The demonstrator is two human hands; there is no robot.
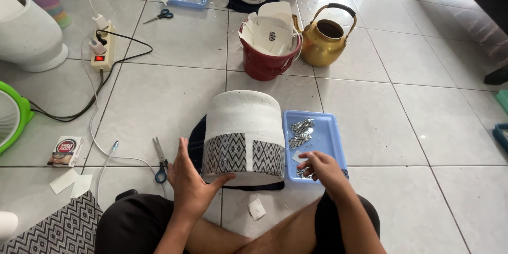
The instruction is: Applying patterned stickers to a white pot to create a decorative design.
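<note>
The left hand (191, 184) is open, fingers spread, its thumb pressed against the lower left wall of the white pot (243, 127), which lies on its side on a dark cloth (197, 143) just beyond the fingertips. Blue-handled scissors (160, 161) lie just left of that hand. The right hand (321, 168) is pinched over the near edge of the blue tray (324, 140), fingertips closed on a small patterned sticker piece (304, 171); more patterned pieces (300, 132) lie farther in.

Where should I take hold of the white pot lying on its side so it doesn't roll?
Probably by its rim. The white pot lies on its side on a dark cloth, its opening toward the person. The left hand already braces the near left rim by the patterned band. Come from the near side and hook fingers over the rim; the curved wall offers little purchase.
</note>
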